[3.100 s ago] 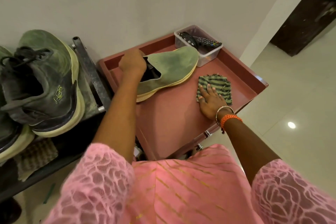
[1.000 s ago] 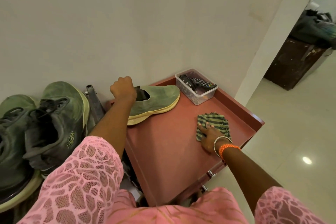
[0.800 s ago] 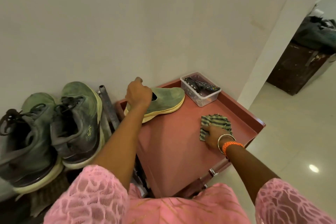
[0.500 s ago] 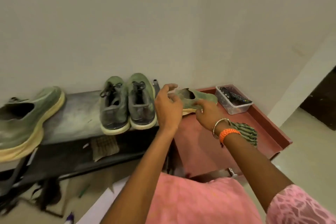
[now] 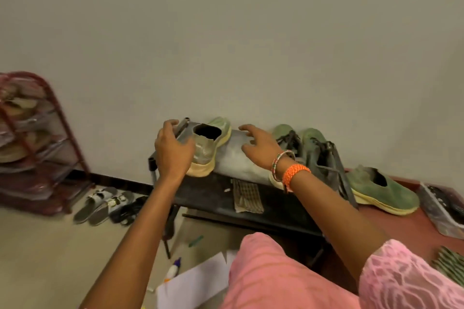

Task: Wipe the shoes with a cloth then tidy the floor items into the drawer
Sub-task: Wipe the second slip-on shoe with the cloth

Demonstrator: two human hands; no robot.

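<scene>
Four green shoes sit in your view, and the dark metal bench [image 5: 241, 198] along the wall serves as the landmark for all of them. Far to the left of the bench stands a red wire shoe rack [image 5: 32, 138], with grey sandals [image 5: 100, 204] on the floor between rack and bench. Your left hand [image 5: 175, 153] is at the bench's left end, fingers loosely curved and spread, its palm against the heel of a pale green slip-on shoe [image 5: 211, 145]; whether the fingers actually clasp the heel cannot be told, since the hand's back hides them. That shoe stands on the bench top, toe toward the wall. Your right hand [image 5: 258, 148] hovers over the middle of the bench top, fingers apart and relaxed, holding nothing, with bangles and an orange band [image 5: 295, 173] at the wrist. Right of that hand, a pair of lace-up green sneakers [image 5: 308, 148] rests on the bench, partly hidden by your wrist. A small woven mat [image 5: 247, 195] lies on the bench's lower shelf. On the floor in front of the bench lie a glue bottle [image 5: 174, 269], a green pen-like item [image 5: 195, 241] and white paper [image 5: 198, 281]. Just right of the bench, the second slip-on shoe [image 5: 381, 190] lies on the red tray-like drawer top [image 5: 411, 231], beside a clear plastic box [image 5: 442, 211]. The striped cloth [image 5: 449, 263] lies at the near right corner of that red surface, untouched by either hand.
</scene>
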